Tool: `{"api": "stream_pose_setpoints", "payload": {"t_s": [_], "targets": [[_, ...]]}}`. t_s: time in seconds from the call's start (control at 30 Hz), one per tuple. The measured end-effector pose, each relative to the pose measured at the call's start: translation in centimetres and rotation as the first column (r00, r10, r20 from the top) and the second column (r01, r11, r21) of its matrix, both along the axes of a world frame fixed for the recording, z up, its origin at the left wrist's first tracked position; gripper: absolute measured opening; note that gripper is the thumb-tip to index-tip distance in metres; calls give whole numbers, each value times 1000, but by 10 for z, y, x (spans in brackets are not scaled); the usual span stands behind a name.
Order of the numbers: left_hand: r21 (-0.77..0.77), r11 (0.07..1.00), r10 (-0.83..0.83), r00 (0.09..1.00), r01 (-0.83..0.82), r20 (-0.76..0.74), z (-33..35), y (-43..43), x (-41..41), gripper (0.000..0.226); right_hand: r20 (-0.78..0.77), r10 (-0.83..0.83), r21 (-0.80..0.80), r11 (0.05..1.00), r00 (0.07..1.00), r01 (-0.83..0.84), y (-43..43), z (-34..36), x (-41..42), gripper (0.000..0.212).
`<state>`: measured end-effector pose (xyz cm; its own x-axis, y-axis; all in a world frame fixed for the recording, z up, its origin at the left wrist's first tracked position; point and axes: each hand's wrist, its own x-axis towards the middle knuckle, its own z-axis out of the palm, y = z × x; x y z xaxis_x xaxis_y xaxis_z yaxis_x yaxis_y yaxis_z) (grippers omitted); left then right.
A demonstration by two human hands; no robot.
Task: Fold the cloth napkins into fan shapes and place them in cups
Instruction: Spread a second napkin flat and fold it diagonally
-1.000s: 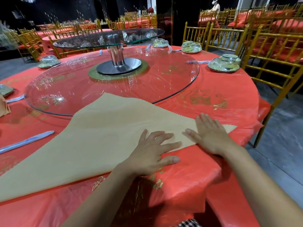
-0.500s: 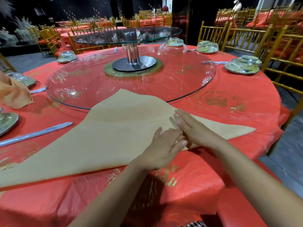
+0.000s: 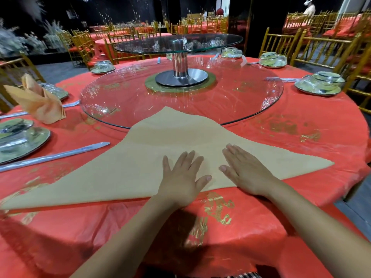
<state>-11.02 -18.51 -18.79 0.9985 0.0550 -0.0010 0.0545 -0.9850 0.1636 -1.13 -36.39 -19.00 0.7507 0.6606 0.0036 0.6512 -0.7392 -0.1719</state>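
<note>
Bare red tablecloth (image 3: 301,137) lies open toward the table's right edge. Under the flat napkin (image 3: 160,153) tip, the glass turntable (image 3: 241,101) bars the far side. 1 wrapped utensil (image 3: 60,155) and a plate setting (image 3: 18,137) crowd the left edge.

A napkin (image 3: 152,157) lies spread on the near part of a table (image 3: 291,197), its far corner overlapping the near rim of a glass turntable (image 3: 130,97) at the table's middle. A left hand (image 3: 180,177) and a right hand (image 3: 247,173) rest flat on the napkin side by side, near its front edge, slightly apart. A stand (image 3: 180,66) rises from the turntable's middle. Left of the napkin lies a wrapped utensil (image 3: 56,155), with a place setting (image 3: 20,137) beyond it and a folded napkin (image 3: 40,103) farther back. Another place setting (image 3: 320,84) sits at far right. Chairs (image 3: 325,51) stand behind the table.
</note>
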Motion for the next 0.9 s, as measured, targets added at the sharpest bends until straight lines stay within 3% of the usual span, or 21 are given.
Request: {"api": "stream_pose_setpoints", "payload": {"t_s": [0.1,0.2,0.27,0.47,0.6,0.77,0.9], "targets": [[57,997,51,997,-47,-66,3,24,-17,71,5,-3,-14,1000,1000,3,0,-1,0,123],[55,994,98,992,-94,-76,4,51,-40,116,-8,-6,14,1000,1000,6,2,5,-6,82],[55,987,154,984,-150,-85,4,70,-56,128,-12,-17,9,1000,1000,18,2,9,-9,64],[75,946,323,942,-317,-88,5,109,-94,132,-23,-12,9,1000,1000,12,2,11,-10,63],[62,905,425,896,-421,-127,8,136,-114,124,-42,-14,4,1000,999,14,2,12,-9,70],[64,834,551,820,-548,-152,11,165,-134,66,-64,-24,50,998,998,27,2,9,-5,114],[50,791,610,777,-610,-158,11,191,-149,63,-73,-40,43,998,997,43,1,10,-5,129]]}}
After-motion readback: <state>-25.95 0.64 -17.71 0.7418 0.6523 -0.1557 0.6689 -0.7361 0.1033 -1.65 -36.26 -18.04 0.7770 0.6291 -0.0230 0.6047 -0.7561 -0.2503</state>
